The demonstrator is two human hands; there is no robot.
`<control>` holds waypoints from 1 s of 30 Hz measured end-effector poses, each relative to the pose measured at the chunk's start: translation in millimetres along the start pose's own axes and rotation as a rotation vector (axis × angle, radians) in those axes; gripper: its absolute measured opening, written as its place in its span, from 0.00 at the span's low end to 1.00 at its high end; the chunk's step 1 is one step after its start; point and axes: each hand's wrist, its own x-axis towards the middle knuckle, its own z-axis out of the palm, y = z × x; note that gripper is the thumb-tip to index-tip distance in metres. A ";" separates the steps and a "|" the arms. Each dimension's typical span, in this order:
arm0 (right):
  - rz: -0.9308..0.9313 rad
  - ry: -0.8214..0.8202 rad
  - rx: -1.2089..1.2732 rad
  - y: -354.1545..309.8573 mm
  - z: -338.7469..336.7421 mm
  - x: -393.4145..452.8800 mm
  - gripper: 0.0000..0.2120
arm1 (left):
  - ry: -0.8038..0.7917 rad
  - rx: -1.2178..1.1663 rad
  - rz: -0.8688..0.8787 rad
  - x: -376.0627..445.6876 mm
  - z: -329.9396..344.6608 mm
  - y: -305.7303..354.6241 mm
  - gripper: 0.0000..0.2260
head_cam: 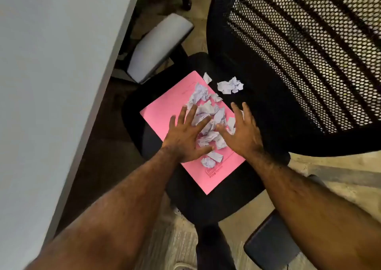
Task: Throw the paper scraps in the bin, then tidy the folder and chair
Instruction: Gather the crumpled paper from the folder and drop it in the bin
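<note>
Reaching down over a black office chair (257, 109), a person is spreading both bare hands across a heap of crumpled white paper scraps (208, 121). The scraps are lying on a pink folder (165, 109), which is resting flat and slantwise on the chair seat, seemingly serving as a tray. The left hand (185, 138) is pressing palm down on the near left of the heap, fingers fanned wide; the right hand (243, 129) is hovering or resting at its right edge, fingers also splayed. Neither grip is pinching anything yet; the two hands seem to be closing in from both sides to herd the scraps together. One small wad (231, 85) and a smaller bit (207, 77) are sitting off the folder on the bare seat, near the mesh backrest (309, 49), so they will probably need a separate reach. A pale counter (51, 74) is standing just left of the chair. No bin is showing anywhere in view.
</note>
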 end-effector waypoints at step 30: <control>-0.491 0.386 -0.264 26.8 78.1 43.1 0.13 | 0.372 -0.013 0.070 63.5 54.5 -30.3 0.13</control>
